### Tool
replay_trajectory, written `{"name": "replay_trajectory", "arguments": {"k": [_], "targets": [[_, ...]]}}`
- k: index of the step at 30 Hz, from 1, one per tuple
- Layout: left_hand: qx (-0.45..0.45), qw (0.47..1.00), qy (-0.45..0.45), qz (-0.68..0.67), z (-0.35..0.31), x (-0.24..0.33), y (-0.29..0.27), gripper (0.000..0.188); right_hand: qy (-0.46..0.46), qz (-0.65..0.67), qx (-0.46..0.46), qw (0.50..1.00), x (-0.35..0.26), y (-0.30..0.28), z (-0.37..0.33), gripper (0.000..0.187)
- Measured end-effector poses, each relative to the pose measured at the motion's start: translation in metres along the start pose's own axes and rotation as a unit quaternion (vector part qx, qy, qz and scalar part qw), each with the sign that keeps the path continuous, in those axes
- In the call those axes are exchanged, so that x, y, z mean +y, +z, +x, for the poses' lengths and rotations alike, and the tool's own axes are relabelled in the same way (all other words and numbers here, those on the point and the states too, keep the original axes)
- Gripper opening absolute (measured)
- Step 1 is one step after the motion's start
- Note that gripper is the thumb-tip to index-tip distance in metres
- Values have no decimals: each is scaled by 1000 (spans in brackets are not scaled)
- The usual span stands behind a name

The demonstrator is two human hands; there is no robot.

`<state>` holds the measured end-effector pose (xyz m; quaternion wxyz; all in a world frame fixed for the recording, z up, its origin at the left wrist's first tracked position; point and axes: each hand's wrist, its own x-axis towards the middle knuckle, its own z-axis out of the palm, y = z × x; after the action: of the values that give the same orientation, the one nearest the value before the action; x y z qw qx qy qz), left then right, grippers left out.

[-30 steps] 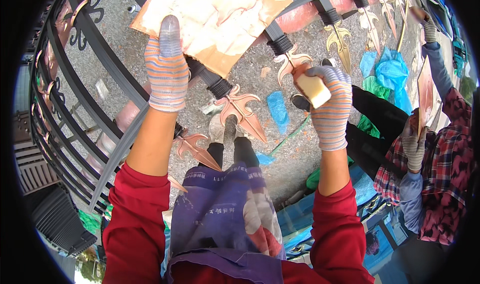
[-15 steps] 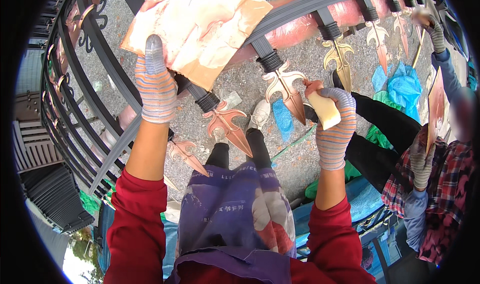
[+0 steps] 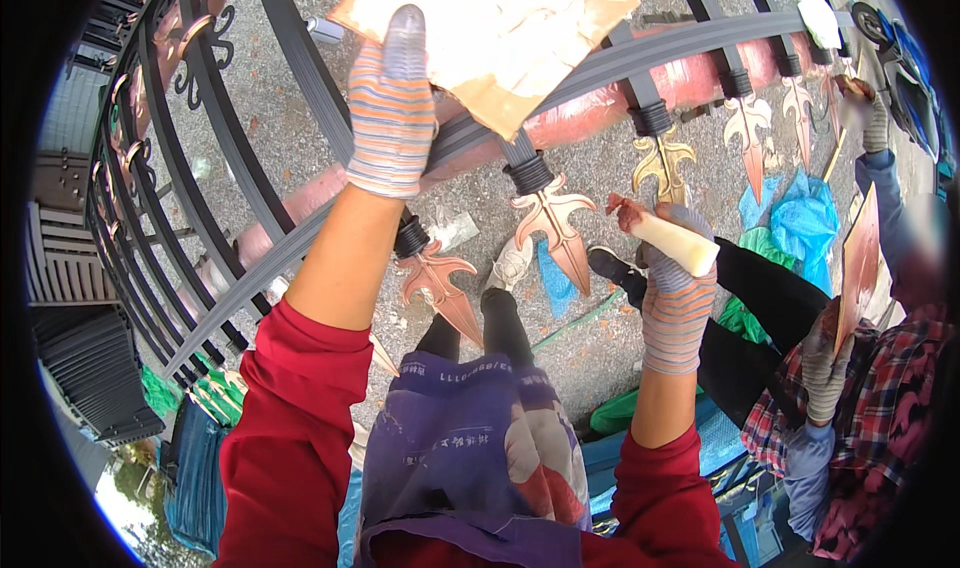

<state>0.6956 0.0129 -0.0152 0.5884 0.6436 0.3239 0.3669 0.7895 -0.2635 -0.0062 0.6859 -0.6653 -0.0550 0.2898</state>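
Note:
My left hand (image 3: 392,118), in a striped knit glove, grips the edge of a cardboard sheet (image 3: 520,93) smeared with shiny copper-coloured paint; its thumb lies on top. A pale foam sponge (image 3: 678,244) with a wet reddish-copper end sits in my gloved right hand (image 3: 676,303), its coated end pointing left. Close above that hand is a gold spearhead finial (image 3: 660,163) on the dark metal fence. To its left, a copper finial (image 3: 555,223) hangs from the same fence, and another copper finial (image 3: 438,286) lies below my left forearm. The sponge appears apart from the finials.
Dark fence bars (image 3: 200,98) and a grey rail (image 3: 690,48) curve across the front, with a pink plastic-wrapped roll (image 3: 570,113) beneath. At right, a co-worker in a plaid shirt (image 3: 880,368) holds a copper-smeared sheet (image 3: 860,268). Blue plastic bags (image 3: 805,213) lie on the ground.
My left hand has carried the cardboard right and farther away. The sponge has turned from steep to a flatter slant, and my right hand has dropped slightly. My view has shifted somewhat.

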Motion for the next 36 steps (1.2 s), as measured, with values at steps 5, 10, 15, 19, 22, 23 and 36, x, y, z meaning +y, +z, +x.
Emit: {"name": "replay_trajectory", "arguments": {"k": [5, 10, 15, 19, 22, 23, 36], "targets": [[42, 981, 149, 114, 10, -36, 9, 36, -24, 106, -71, 991, -23, 13, 21, 36], [27, 995, 91, -40, 4, -8, 27, 32, -196, -157, -129, 959, -51, 47, 48, 32], [77, 952, 241, 173, 1, -9, 29, 27, -446, -385, -110, 801, -63, 71, 81, 26], [79, 950, 254, 161, -1, -2, 35, 22, -453, -357, -103, 810, -65, 82, 87, 23], [90, 905, 336, 244, 4, -7, 32, 22, -426, -345, -144, 824, -61, 90, 83, 23], [102, 855, 413, 297, 6, -7, 31, 22, -413, -335, -162, 831, -60, 90, 79, 23], [47, 980, 167, 98, -3, 8, 37, 25, -333, -281, -168, 884, -51, 62, 55, 29]]}}
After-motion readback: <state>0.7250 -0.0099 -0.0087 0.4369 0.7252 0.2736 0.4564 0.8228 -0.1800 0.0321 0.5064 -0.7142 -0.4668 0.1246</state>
